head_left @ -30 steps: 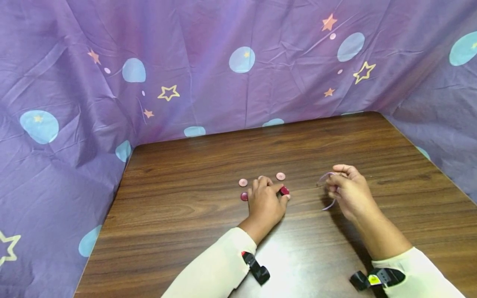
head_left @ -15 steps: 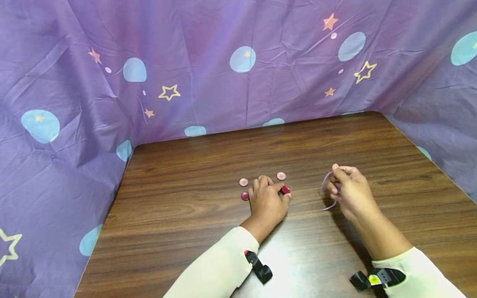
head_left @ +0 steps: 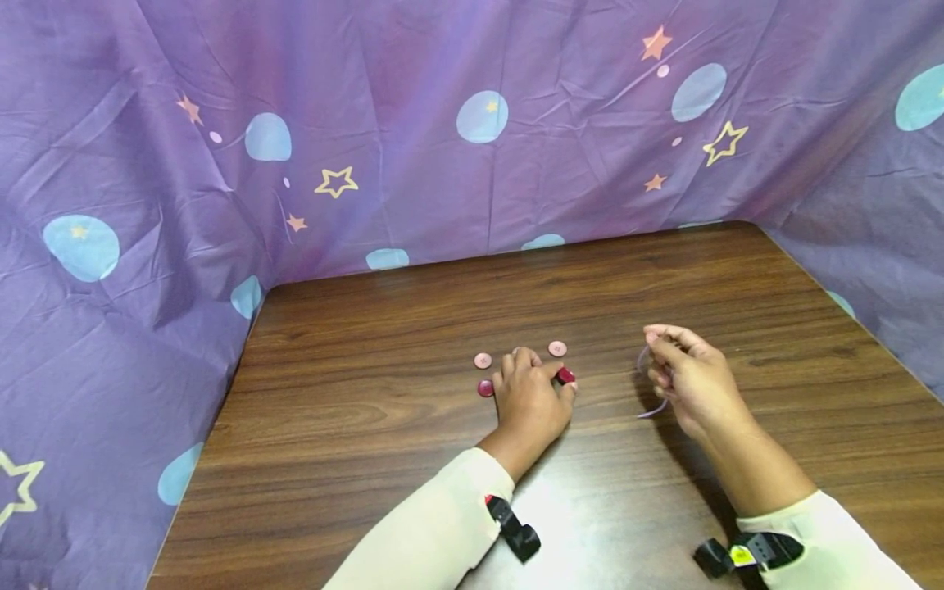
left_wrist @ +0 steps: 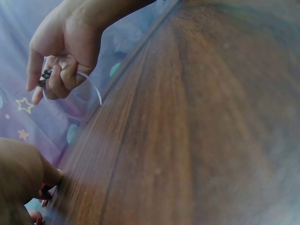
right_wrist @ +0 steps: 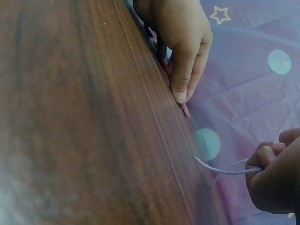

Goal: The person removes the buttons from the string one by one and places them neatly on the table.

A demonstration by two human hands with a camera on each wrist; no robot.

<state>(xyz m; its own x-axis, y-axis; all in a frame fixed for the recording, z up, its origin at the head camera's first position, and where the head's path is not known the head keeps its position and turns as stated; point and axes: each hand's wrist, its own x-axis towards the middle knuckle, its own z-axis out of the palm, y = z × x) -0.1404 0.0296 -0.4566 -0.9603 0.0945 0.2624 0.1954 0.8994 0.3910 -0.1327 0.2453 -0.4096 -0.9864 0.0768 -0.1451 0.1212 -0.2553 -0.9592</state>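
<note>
Near the middle of the wooden table, my left hand (head_left: 533,405) rests low and pinches a dark red button (head_left: 565,376) between thumb and index finger. A pale pink button (head_left: 483,360) and a crimson button (head_left: 485,388) lie to its left. Beyond the fingers lies another pale pink button (head_left: 557,349). My right hand (head_left: 693,378), raised over the table to the right, holds a thin lilac cord (head_left: 653,410) in curled fingers. One cord end hangs below the hand, also visible in the right wrist view. A small dark object (left_wrist: 46,74) shows at the right fingertips in the left wrist view; its kind is unclear.
The brown wood-grain table (head_left: 354,459) reaches back to a purple curtain (head_left: 413,164) with stars and blue spots. Black straps with cameras (head_left: 514,528) sit on both sleeves.
My right fingertips have shifted slightly left and the thumb has changed position, and the cord's upper loop looks smaller. The left hand keeps its place on the dark red button.
</note>
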